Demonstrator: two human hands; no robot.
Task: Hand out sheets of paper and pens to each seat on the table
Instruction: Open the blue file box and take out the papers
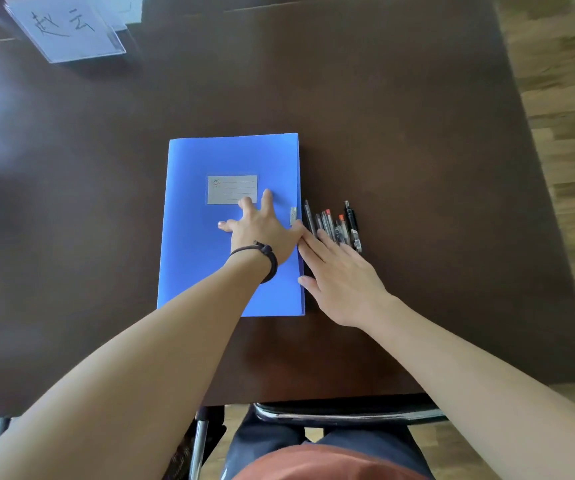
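Observation:
A closed blue folder with a grey label lies flat in the middle of the dark brown table. My left hand, a dark cord round its wrist, rests flat on the folder's cover with fingers spread. My right hand lies with straight fingers along the folder's right edge, its fingertips touching that edge near the small metal clasp. Just right of the folder, several pens lie side by side, partly under my right fingers. No loose sheets of paper are visible.
A clear acrylic name stand with handwritten characters sits at the far left corner, white paper behind it. A chair's metal frame is under the table's near edge. Wooden floor runs along the right side.

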